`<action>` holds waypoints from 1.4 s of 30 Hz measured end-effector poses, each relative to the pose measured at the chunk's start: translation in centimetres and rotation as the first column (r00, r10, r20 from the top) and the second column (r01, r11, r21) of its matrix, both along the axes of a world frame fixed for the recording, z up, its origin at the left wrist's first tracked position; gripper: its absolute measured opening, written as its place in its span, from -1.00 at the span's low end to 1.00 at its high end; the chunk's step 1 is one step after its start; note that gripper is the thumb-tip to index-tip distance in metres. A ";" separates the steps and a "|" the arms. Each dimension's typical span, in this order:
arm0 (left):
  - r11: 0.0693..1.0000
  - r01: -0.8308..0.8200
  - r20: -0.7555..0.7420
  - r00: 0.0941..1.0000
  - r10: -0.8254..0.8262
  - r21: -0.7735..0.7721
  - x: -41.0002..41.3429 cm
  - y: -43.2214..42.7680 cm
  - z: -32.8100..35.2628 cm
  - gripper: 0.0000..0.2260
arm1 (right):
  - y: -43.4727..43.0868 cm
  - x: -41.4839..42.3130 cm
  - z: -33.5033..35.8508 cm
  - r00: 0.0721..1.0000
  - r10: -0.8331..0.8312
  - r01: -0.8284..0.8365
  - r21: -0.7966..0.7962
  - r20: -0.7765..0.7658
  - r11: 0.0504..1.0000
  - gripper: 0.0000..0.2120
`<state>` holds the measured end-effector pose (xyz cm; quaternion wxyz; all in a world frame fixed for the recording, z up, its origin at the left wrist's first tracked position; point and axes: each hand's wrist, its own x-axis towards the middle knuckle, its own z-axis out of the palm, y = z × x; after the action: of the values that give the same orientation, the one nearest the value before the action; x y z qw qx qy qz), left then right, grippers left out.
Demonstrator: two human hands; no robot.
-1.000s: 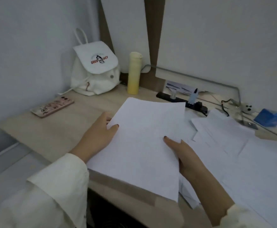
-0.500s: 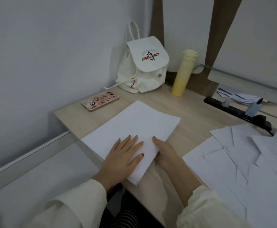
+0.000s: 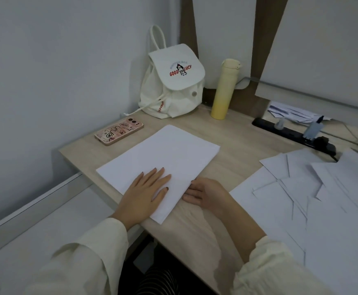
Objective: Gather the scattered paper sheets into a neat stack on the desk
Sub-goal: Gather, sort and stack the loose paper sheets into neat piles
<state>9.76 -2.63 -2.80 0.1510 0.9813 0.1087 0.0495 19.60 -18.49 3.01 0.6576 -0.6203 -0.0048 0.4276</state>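
White paper makes a stack (image 3: 163, 158) mid-frame on the desk (image 3: 244, 145). The left hand (image 3: 144, 193) lies spread flat on it. The right hand (image 3: 205, 193) rests loosely open, touching its edge. Next, fetch loose sheets (image 3: 314, 194) at right.

Just one view here, a wide-angle cam worn on the person's head, and it looked forward and down across the desk (image 3: 246, 150) from pretty close up. It sat above the near edge, so both sleeves came in from the bottom of the frame and the left hand (image 3: 144, 193) and right hand (image 3: 207, 193) landed about dead center. The view was angled toward the desk's far left corner, where the backpack (image 3: 173, 81) sat at upper center against the wall. The wide lens bent the wall panels along the top. The loose sheets (image 3: 314, 199) ran off the right edge.
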 end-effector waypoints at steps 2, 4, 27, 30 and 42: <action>0.999 -0.038 -0.011 0.999 0.038 -0.015 -0.1 -0.4 0.4 -0.14 | -1.7 0.2 0.7 0.999 0.018 -0.017 -0.049 0.028 0.999 -0.79; 0.997 -0.070 -0.012 0.998 0.069 -0.042 0.2 -1.6 1.1 -0.37 | -4.5 0.7 1.3 0.996 -0.011 0.014 -0.030 0.091 0.999 -0.74; 0.773 0.136 -0.101 0.963 -0.250 -0.620 19.2 -32.0 6.0 -0.35 | -47.9 2.3 -0.6 0.707 -0.395 0.701 -0.652 0.586 0.288 -0.42; 0.695 -0.047 -0.182 0.976 -0.123 -0.718 22.2 -33.1 5.4 -0.28 | -49.1 2.1 -1.6 0.732 -0.338 0.678 -0.682 0.592 0.274 -0.37; 0.474 -0.036 -0.176 0.951 -0.254 -0.880 23.9 -33.8 6.7 -0.86 | -47.9 4.6 -1.6 0.686 -0.201 0.727 -0.650 0.699 0.220 -0.47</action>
<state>33.68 -36.45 3.85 0.6146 0.7681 0.0756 -0.1630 24.19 -66.40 1.45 0.2851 -0.9214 0.2617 -0.0366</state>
